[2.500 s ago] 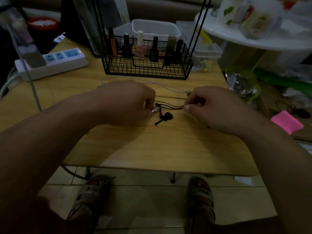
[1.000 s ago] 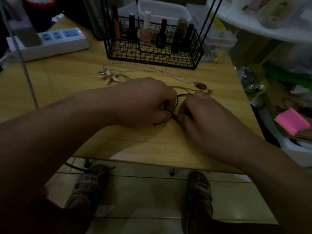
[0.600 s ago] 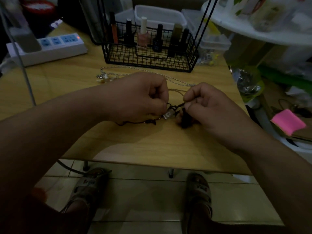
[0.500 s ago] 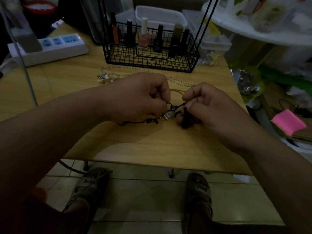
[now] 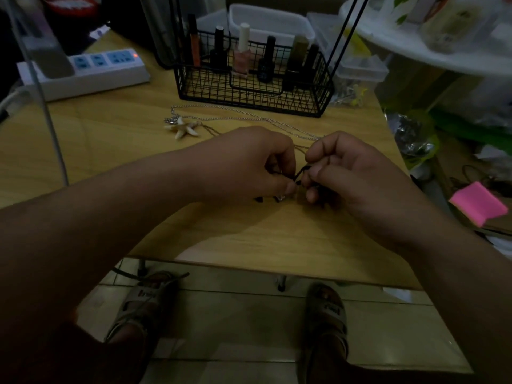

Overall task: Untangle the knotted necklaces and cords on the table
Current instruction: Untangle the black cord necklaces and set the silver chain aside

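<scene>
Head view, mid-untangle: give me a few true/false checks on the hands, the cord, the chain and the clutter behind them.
1. Both the left hand and the right hand pinch the black cord. True.
2. The starfish pendant lies inside the wire basket. False: it lies on the table, in front of the basket and to its left.
3. The silver chain lies on the table between the basket and the hands. True.
4. The power strip has its indicator light dark. False: a red light glows on it.
5. Bottles stand upright in the basket. True.
</scene>
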`<move>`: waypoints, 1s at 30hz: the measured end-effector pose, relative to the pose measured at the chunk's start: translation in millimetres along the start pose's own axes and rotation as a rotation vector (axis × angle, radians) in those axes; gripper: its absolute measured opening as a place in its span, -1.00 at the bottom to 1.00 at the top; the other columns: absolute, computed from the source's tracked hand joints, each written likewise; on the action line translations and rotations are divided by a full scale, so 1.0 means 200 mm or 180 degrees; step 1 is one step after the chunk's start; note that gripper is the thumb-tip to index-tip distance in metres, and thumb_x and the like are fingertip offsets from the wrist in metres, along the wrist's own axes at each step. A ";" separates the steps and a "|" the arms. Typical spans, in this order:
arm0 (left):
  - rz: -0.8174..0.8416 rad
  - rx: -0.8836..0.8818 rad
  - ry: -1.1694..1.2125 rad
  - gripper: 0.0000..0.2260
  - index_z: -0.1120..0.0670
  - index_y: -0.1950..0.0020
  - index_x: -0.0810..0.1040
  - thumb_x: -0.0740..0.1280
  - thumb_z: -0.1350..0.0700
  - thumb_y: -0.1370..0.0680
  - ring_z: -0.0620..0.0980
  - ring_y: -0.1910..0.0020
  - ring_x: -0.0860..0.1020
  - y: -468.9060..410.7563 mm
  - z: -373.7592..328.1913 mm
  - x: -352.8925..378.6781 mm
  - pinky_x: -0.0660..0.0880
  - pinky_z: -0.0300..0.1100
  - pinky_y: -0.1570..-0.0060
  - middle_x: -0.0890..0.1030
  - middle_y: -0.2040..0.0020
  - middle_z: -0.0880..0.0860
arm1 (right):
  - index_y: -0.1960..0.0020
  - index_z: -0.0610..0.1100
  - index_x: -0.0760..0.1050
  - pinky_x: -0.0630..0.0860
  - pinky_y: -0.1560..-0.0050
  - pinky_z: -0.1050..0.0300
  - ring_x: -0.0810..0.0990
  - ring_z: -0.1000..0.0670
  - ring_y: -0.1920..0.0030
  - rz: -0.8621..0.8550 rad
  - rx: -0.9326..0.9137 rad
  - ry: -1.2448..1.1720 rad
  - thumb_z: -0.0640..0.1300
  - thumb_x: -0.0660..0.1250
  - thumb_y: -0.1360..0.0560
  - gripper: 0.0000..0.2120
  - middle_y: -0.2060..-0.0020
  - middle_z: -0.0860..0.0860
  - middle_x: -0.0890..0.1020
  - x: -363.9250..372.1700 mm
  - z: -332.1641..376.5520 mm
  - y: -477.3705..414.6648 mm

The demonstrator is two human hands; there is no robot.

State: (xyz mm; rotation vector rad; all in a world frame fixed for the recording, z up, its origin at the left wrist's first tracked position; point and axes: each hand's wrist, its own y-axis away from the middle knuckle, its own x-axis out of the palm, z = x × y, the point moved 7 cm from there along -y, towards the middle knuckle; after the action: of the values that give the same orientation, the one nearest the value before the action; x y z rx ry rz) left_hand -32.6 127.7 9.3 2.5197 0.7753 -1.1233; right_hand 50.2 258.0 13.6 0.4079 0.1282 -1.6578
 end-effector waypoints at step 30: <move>-0.0333 -0.0146 0.0873 -0.93 0.03 -0.02 0.59 0.33 0.12 -0.68 -0.23 0.21 0.66 0.00 0.00 -0.06 0.57 -0.23 0.18 0.73 0.19 -0.09 | -0.05 -0.14 0.58 0.34 0.49 0.26 0.46 0.08 0.47 -0.0225 0.0048 0.0172 -0.10 0.32 -0.66 -0.88 0.25 -0.07 0.73 0.02 -0.01 -0.01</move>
State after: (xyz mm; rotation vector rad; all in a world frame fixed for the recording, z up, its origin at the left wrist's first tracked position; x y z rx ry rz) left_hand -39.6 123.3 18.7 2.6538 1.0001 -0.7868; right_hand 47.9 255.4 10.1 0.4644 0.1723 -1.7187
